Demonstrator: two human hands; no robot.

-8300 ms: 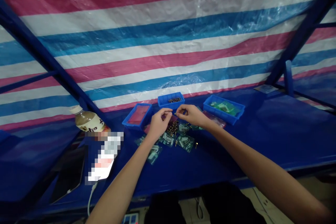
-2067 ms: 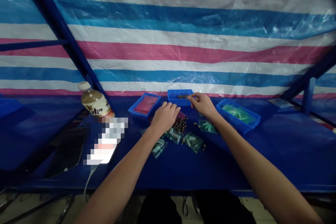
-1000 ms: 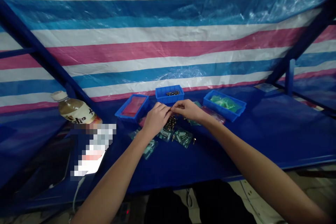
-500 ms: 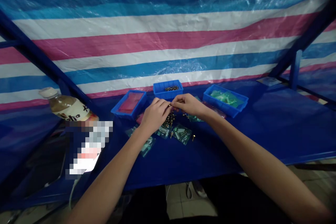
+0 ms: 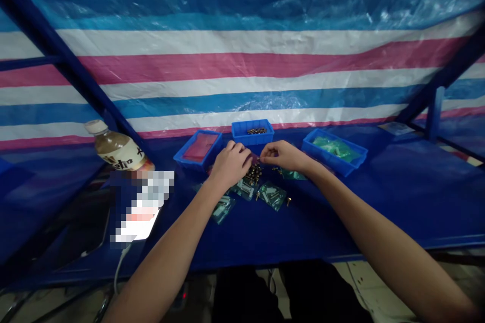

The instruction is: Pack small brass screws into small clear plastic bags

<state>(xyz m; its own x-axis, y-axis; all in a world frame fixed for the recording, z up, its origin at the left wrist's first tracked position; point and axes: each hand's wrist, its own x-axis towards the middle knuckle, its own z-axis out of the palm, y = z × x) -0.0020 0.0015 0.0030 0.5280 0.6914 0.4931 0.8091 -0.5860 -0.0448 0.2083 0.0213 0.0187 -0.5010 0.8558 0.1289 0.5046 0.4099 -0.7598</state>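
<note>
My left hand (image 5: 232, 164) is closed, its fingers curled down at the left edge of a pile of small brass-coloured screw-like parts (image 5: 253, 176). What its fingertips hold is hidden. My right hand (image 5: 283, 155) is pinched just right of it, the thumb and forefinger closed on something too small to name. A bit of reddish plastic (image 5: 255, 158) shows between the hands. Around the pile lie small green bags with pale, long parts inside: one green bag (image 5: 273, 196) in front, another green bag (image 5: 223, 208) near my left forearm. A single brass-coloured part (image 5: 288, 202) lies loose.
Behind the hands stand three blue bins: a left bin (image 5: 178, 159) with red bags, a middle bin (image 5: 252, 139) with small metal parts, a right bin (image 5: 343, 165) with green bags. A bottle (image 5: 123, 154) and a blurred-out lit device (image 5: 142, 217) with a cable are left.
The hands have drawn slightly apart; the right fingertips have come away from the left ones. Reddish plastic now shows between them. The whole view has shifted a little.
</note>
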